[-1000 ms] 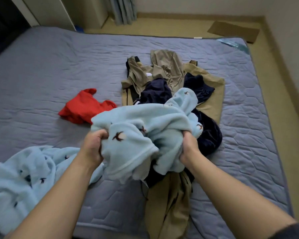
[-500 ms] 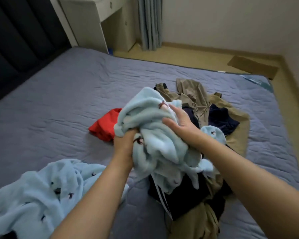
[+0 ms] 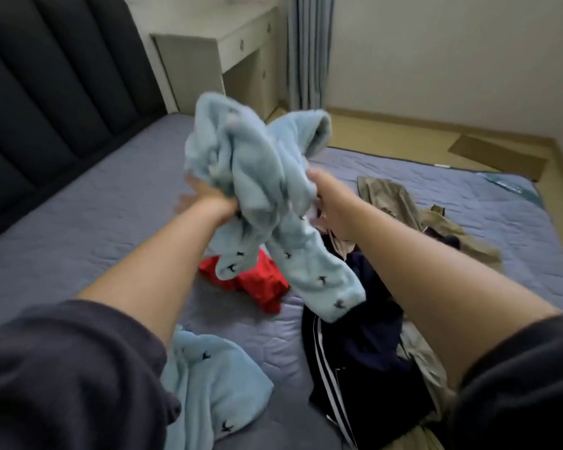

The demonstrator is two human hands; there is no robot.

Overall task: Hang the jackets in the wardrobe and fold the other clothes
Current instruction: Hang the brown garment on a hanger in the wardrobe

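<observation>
I hold a light blue fleece garment (image 3: 257,177) with small dark marks bunched up in the air above the bed. My left hand (image 3: 205,196) grips it from the left and is blurred. My right hand (image 3: 322,193) grips it from the right. One sleeve or leg of it hangs down to the lower right. A second light blue fleece piece (image 3: 215,381) lies on the bed below my left arm. A red garment (image 3: 257,284) lies under the held one. A dark navy jacket with white stripes (image 3: 355,358) and khaki clothes (image 3: 397,203) lie to the right.
The clothes lie on a grey-blue quilted mattress (image 3: 95,228). A dark padded headboard (image 3: 46,92) runs along the left. A pale desk with drawers (image 3: 228,50) and a grey curtain (image 3: 309,50) stand at the back. A cardboard sheet (image 3: 498,154) lies on the floor.
Both hands have lifted the blue fleece garment off the pile and raised it up and away. The view has tilted up toward the headboard and desk.
</observation>
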